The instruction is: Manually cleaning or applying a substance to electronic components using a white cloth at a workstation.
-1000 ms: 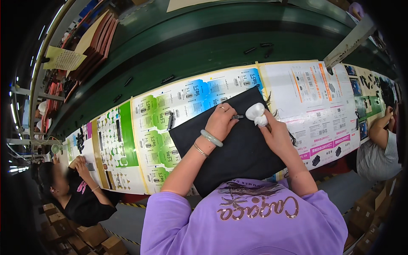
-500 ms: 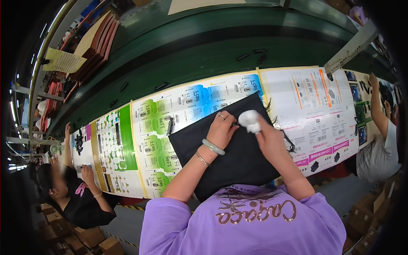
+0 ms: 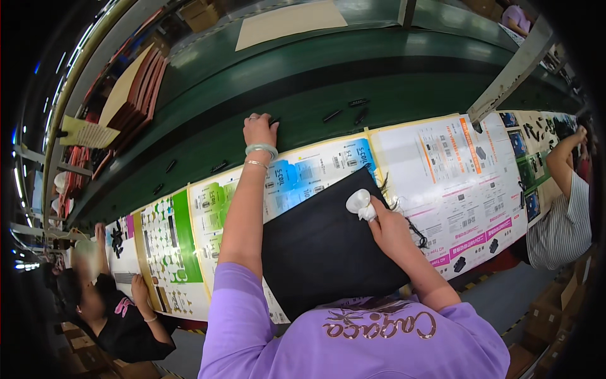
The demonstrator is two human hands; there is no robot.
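- Near the centre of the frame, a person's right hand [image 3: 392, 228] pinches a white wad [image 3: 359, 203], its rounded top showing beyond the thumb and fingers.
- Beneath that hand, a black cloth [image 3: 328, 256] lies at a slant, loose black threads [image 3: 415, 234] trailing along its right side. The wad is above its upper right part.
- Left of centre and higher up, the left hand [image 3: 259, 131] reaches over the green belt [image 3: 303, 79] with bent fingers. A dark piece [image 3: 274, 120] shows at its fingertips; it is small and partly covered, so I cannot tell whether the fingers grip it or only touch it. A pale bangle [image 3: 261, 150] circles the wrist.
- Just right of the upper centre, three black pieces [image 3: 331, 115] lie close together on the belt; more lie to the left of the left hand.
- Across the middle, printed sheets [image 3: 435, 189] cover the table, running out to both sides of the cloth.
- At lower left, a co-worker in black [image 3: 129, 331] sits at the table; at the right edge is another in a striped top [image 3: 558, 230].
- As for progress, the wad seems ready in hand and the cloth spread; nothing marks which black pieces are finished and which remain.
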